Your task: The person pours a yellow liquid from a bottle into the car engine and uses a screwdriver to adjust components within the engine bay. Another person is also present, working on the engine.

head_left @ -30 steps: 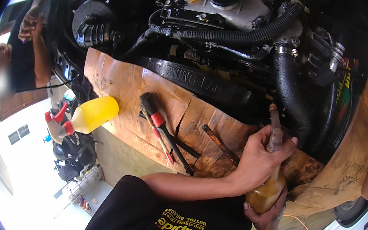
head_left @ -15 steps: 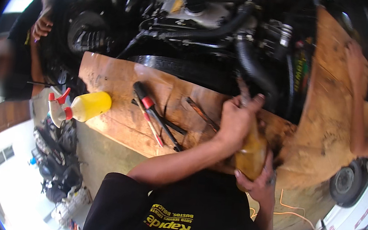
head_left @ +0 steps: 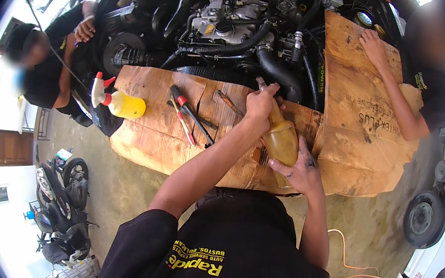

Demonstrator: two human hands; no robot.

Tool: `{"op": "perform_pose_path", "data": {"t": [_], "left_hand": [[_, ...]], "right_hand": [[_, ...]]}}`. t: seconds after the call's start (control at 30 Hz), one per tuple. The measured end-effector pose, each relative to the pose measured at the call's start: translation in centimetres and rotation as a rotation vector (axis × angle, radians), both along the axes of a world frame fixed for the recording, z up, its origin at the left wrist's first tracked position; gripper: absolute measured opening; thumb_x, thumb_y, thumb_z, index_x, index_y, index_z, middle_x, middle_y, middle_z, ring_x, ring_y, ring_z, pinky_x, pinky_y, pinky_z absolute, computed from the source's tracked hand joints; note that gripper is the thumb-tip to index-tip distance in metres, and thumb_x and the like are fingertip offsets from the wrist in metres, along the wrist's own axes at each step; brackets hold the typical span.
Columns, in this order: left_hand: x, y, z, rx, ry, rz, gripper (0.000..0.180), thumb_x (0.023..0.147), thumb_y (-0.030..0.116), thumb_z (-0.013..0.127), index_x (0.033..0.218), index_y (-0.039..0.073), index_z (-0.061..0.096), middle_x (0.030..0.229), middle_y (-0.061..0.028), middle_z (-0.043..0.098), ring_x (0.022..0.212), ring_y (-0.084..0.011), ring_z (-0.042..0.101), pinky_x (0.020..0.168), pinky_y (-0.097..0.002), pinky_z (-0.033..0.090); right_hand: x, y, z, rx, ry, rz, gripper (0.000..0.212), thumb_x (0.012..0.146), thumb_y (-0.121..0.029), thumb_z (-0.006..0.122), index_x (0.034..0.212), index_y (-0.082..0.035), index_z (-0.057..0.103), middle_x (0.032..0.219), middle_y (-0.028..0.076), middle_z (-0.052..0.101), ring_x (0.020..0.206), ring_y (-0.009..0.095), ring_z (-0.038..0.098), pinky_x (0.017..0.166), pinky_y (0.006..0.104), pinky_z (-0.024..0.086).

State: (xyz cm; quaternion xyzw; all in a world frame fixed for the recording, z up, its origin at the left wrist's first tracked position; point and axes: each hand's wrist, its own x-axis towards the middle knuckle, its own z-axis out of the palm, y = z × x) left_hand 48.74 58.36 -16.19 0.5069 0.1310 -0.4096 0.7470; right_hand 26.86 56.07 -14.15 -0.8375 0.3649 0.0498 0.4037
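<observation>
A translucent bottle with yellowish-brown contents [head_left: 281,141] is tilted over the cardboard, its narrow end toward the engine. My left hand [head_left: 260,107] is closed round the narrow end. A slim greyish tip pokes out past that fist; whether it belongs to the bottle, I cannot tell. The wide end rests in my right hand [head_left: 302,169], whose fingers are wrapped round it and have dark smudges. Left of my hands lie a black-handled brush with a red band [head_left: 182,101], a thin brush with a red-tipped handle [head_left: 184,125] and a dirty narrow stick [head_left: 230,103].
Stained cardboard [head_left: 145,146] covers the car's front edge; another sheet [head_left: 361,149] lies at right. Beyond is the open engine bay [head_left: 229,27]. A yellow spray bottle [head_left: 126,105] lies at left. Co-workers lean in from both sides, one hand [head_left: 374,46] on the right cardboard. An orange cord [head_left: 345,257] crosses the floor.
The view has shifted, taking in more of the floor and both co-workers. My hands stay on the bottle, which now shows more fully and tilts further sideways.
</observation>
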Motion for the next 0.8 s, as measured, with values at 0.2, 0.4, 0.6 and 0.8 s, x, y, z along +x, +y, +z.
{"op": "perform_pose_path", "data": {"t": [0.2,0.4,0.6,0.8], "left_hand": [[-0.7,-0.3,0.0,-0.03,-0.045,-0.038,0.043,0.095,0.023,0.086,0.115,-0.006,0.063,0.106,-0.0183,0.069,0.072,-0.0285,0.07,0.06,-0.0416,0.062],[0.0,0.5,-0.7,0.041,-0.075,0.022,0.034,0.095,0.018,0.086,0.108,-0.006,0.065,0.093,-0.0142,0.068,0.067,-0.0278,0.069,0.056,-0.0414,0.061],[-1.3,1.4,1.4,0.01,-0.104,-0.031,0.026,0.096,0.016,0.083,0.096,-0.003,0.066,0.081,-0.0114,0.067,0.06,-0.0253,0.066,0.053,-0.0394,0.057],[-0.9,2.2,2.4,0.053,-0.09,-0.042,0.024,0.096,0.015,0.083,0.098,0.0,0.065,0.086,-0.0094,0.068,0.069,-0.021,0.067,0.058,-0.0372,0.059]], "right_hand": [[-0.2,0.5,0.6,-0.003,0.012,-0.031,0.136,0.083,-0.063,0.092,0.172,0.013,0.022,0.167,0.036,0.049,0.156,0.043,0.051,0.129,0.0455,0.041],[0.1,1.1,0.8,-0.051,0.014,0.012,0.13,0.086,-0.06,0.091,0.174,0.008,0.023,0.167,0.033,0.05,0.155,0.041,0.052,0.128,0.0462,0.042],[-0.7,1.9,-0.9,-0.107,-0.045,-0.063,0.113,0.087,-0.052,0.091,0.171,-0.001,0.034,0.157,0.028,0.061,0.144,0.043,0.061,0.121,0.0489,0.048],[0.0,1.7,0.2,-0.007,-0.136,-0.011,0.1,0.086,-0.034,0.094,0.165,-0.002,0.042,0.145,0.026,0.067,0.131,0.044,0.067,0.111,0.0503,0.054]]}}
